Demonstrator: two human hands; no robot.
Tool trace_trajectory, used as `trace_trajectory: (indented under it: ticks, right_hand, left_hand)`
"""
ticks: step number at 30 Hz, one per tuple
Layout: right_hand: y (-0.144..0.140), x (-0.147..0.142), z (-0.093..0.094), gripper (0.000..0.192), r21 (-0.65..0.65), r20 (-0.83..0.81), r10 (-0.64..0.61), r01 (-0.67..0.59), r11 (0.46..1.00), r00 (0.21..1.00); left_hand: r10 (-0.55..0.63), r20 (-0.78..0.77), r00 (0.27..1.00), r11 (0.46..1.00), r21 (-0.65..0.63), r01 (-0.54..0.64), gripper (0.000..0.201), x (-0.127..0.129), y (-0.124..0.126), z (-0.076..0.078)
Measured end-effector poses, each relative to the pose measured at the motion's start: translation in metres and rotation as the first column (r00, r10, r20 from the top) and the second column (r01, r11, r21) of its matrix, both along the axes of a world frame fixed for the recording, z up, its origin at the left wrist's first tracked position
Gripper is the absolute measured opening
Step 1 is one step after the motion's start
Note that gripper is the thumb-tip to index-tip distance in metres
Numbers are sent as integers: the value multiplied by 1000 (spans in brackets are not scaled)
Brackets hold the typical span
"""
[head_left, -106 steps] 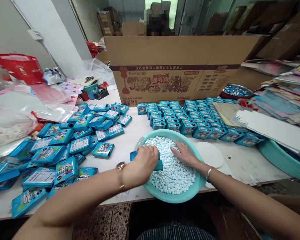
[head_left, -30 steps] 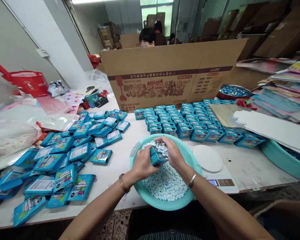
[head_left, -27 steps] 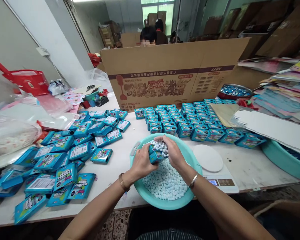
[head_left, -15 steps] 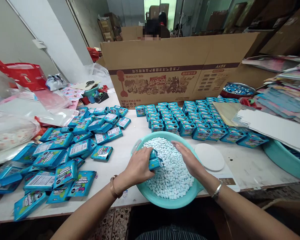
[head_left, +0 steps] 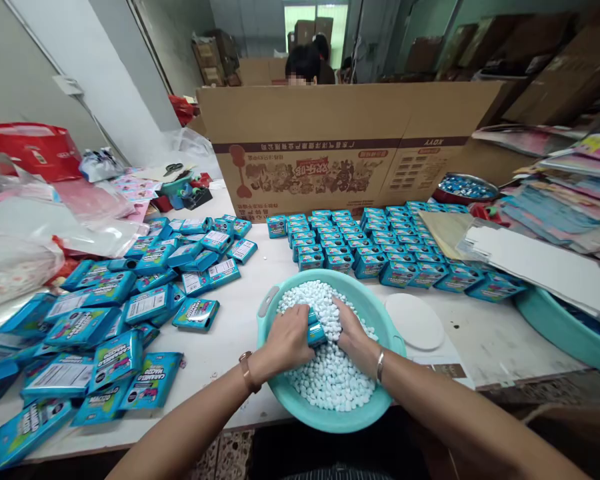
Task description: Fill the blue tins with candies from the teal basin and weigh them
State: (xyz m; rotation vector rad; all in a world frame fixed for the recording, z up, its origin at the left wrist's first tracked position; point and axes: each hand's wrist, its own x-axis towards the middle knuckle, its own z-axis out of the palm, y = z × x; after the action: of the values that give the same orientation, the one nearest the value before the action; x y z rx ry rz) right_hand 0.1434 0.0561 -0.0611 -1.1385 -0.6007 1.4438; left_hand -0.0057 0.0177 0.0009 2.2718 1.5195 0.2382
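Note:
A light-green plastic basin (head_left: 271, 400) full of small pale blue-white candies (head_left: 337, 387) stands at the table's front edge. My left hand (head_left: 289, 339) is closed around a small blue candy box (head_left: 317, 333), held low over the candies at the basin's left. The box's opening is hard to make out; it faces the right hand. My right hand (head_left: 355, 340) is cupped, its fingers stretched and partly sunk into the candies, just right of the box. Its fingertips are partly hidden among the candies.
Flattish blue boxes (head_left: 147, 303) lie piled at the left. Rows of upright blue boxes (head_left: 373, 260) stand behind the basin, before a large carton (head_left: 330, 167). A white scale (head_left: 415, 321) sits right of the basin, near another green tub (head_left: 555, 333). A person (head_left: 303, 65) is behind the carton.
My right hand has gone from above the basin's right side down into the candies, closer to the box. My left hand still grips the box, now lower and nearer the candies.

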Motion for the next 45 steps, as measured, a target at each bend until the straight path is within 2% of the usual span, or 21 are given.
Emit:
trace_trajectory:
  ticks: [4,8,12,16,23,31,34,38,45]
  right_hand:
    - [-1,-5,32,32,-85,-141,-64,52,995,988]
    - [-7,-9,70,23,58,-116,-66,73,996,991]
    - [-11,-10,89,22,167,-51,-31,39,985,998]
    - [-10,-8,90,25,147,-32,-21,26,989,999]
    - [-7,-11,89,26,120,-45,15,-10,993,999]
    - [2,-8,84,28,173,59,17,-27,985,998]
    - [3,-6,84,29,182,78,7,-22,983,997]
    - [0,-7,86,34,196,92,3,-21,980,996]
    - [-6,-5,88,47,217,119,65,-90,972,991]
  left_hand:
    - [93,305,948,989,81,-123,73,-11,-9,-15]
    - [137,481,866,954,171,-246,74,-15,-13,-24]
    - [79,563,823,953,198,-227,73,-13,-11,-18]
    - [48,582,812,968,175,-182,75,-12,-8,-15]
    - [67,623,779,977,118,-178,76,-11,-4,-18]
    - [127,636,761,991,-55,-120,77,-8,3,-6]
    - [121,629,768,992,-51,-115,77,-6,4,-6]
    - [114,659,744,993,-45,-112,74,-4,6,-6]
    - [134,634,762,991,-71,-116,77,-2,8,-1]
